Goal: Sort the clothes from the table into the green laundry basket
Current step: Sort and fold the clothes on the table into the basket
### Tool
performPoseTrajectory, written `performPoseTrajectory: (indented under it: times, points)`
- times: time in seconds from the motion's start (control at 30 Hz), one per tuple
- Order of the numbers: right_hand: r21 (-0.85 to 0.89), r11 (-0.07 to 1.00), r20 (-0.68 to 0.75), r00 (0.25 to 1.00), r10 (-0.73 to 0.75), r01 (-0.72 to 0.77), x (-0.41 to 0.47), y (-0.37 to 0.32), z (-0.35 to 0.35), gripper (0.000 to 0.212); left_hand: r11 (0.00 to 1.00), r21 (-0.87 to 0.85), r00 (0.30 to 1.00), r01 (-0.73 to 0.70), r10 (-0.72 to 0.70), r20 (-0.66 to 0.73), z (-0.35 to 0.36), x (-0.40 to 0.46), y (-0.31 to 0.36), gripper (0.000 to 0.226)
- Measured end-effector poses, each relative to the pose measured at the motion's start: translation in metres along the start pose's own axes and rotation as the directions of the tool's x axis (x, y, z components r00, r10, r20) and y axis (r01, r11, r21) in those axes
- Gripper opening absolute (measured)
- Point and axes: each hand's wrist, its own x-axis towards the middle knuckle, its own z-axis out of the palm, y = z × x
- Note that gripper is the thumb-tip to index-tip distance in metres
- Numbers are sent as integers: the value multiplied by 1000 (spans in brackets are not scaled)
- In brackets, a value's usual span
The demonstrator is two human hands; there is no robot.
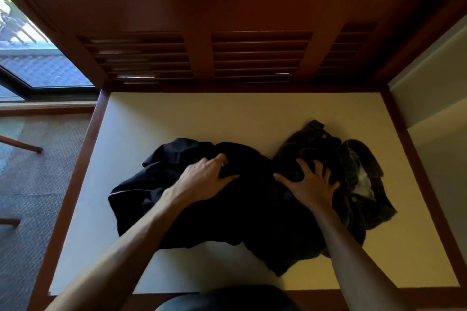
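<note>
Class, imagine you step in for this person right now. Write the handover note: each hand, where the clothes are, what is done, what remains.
Left hand: fingers curled into the black garment, gripping a fold.
Right hand: fingers spread and bent, pressing into the dark olive garment where it meets the black one.
Both garments lie crumpled on the cream table, touching, the black one to the left.
Done: nothing sorted as far as this view shows; both garments are on the table.
Left: lift each and put it in the green laundry basket, which is not in view.
</note>
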Motion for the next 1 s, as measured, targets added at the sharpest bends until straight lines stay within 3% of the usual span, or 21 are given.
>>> performPoseTrajectory:
  times: [0.17, 0.23, 0.3, 0.4, 0.53, 0.67, 0.8, 0.93, 1.0]
  points:
    - [-12, 1000, -17, 1000, 14, -14, 0, 0, 2, 104, 999, 20, 999, 36, -36, 11, -7, 42, -27, 55]
    - [-15, 1000, -16, 1000, 23, -24, 0, -1, 2, 106, 990, 108, 992, 90, -79, -102, 2, 55, -38, 70]
    - [-19, 999, -15, 999, 29, -30, 2, -1, 2, 106, 984, 92, 960, 153, -126, -249, 6, 60, -43, 93]
    - [-14, 999, -25, 999, 35, -35, 4, -1, 2, 105, 984, 97, 967, 150, -126, -221, 17, 63, -47, 118]
    - [-8, 1000, -33, 999, 24, -24, 6, -1, 4, 103, 980, 78, 982, 182, -185, 39, 44, 70, -54, 107]
    - [-33, 999, -34, 999, 38, -40, 8, 0, 5, 96, 974, 105, 979, 199, -203, 28, 56, 71, -44, 78]
    - [-60, 998, -89, 996, 30, -36, 14, -5, 4, 77, 967, -63, 969, 249, -249, 3, 63, 55, -29, 56]
    - [-63, 998, -13, 1000, -11, 10, 11, 2, 6, 84, 890, -336, 951, 308, -284, 119, 61, 32, 3, 82]
    - [-104, 994, 51, 998, -27, 32, 9, 2, 4, 93, 919, -289, 963, 268, -250, 98, 69, 24, 22, 101]
